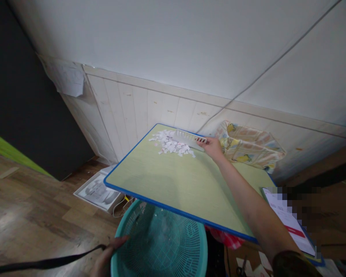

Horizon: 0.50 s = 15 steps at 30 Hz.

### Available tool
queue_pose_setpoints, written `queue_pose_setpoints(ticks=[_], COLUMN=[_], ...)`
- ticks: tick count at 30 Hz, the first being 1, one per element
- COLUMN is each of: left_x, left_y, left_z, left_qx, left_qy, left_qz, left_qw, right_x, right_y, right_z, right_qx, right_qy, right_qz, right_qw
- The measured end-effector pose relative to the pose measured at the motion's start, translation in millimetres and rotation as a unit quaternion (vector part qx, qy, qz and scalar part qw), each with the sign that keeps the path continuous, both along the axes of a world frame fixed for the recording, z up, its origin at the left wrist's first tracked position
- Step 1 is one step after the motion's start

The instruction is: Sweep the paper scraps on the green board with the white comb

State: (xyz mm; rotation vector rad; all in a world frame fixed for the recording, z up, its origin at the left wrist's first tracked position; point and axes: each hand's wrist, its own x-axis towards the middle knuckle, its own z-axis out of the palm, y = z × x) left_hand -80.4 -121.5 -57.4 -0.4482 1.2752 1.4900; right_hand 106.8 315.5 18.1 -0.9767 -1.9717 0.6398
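Observation:
My right hand reaches across the green table and grips a small white slotted tray at the far side. The tray lies against a pile of several small white paper scraps near the table's far left corner. My left hand holds the rim of a teal plastic basket, which sits below the table's near blue edge. White scraps lie inside the basket.
A folded patterned cloth lies at the table's far right by the white panelled wall. A printed paper sheet sits at the near right. A black strap crosses the lower left. Papers lie on the wooden floor.

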Motion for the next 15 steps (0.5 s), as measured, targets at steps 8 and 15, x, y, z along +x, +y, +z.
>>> queue_pose_setpoints(ticks=[8,15], left_x=[4,4], left_y=[0,2], left_z=[12.7,13.0], left_qx=[0.0,0.006], left_qy=[0.005,0.003], left_qz=[-0.023,-0.015], left_qw=[1.0,1.0], right_x=[-37,-14], right_y=[-16,-10], right_z=[4.7,20.3], right_qx=[0.004,-0.016], right_qy=[-0.033,-0.047], right_qz=[0.062,0.098], right_qw=[0.998,0.994])
